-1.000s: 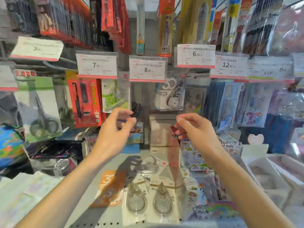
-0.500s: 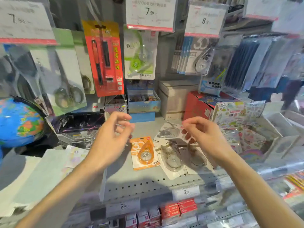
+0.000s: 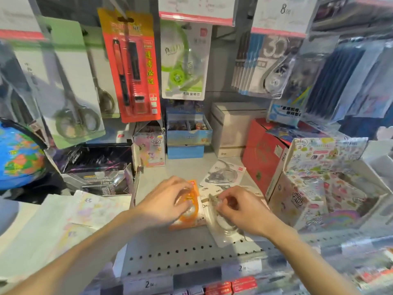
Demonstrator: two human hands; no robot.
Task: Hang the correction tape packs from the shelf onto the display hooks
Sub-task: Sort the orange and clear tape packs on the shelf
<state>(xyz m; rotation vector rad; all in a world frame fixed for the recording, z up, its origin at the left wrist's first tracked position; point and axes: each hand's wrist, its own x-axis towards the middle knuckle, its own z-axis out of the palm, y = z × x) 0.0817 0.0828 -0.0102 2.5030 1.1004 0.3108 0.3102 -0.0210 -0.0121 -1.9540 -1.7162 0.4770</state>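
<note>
Your hands have dropped from hook height to the shelf (image 3: pixel 191 252). Your left hand (image 3: pixel 168 201) curls onto the orange pack (image 3: pixel 191 218), your right hand (image 3: pixel 240 207) onto the clear pack (image 3: pixel 225 228); neither is lifted, so the next pickup is starting.

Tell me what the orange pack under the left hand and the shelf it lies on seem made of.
The orange correction tape pack looks like printed card with a clear, glossy plastic blister, judging by the highlights on it. The shelf looks like grey painted sheet metal: flat, matt, with rows of punched holes.
</note>
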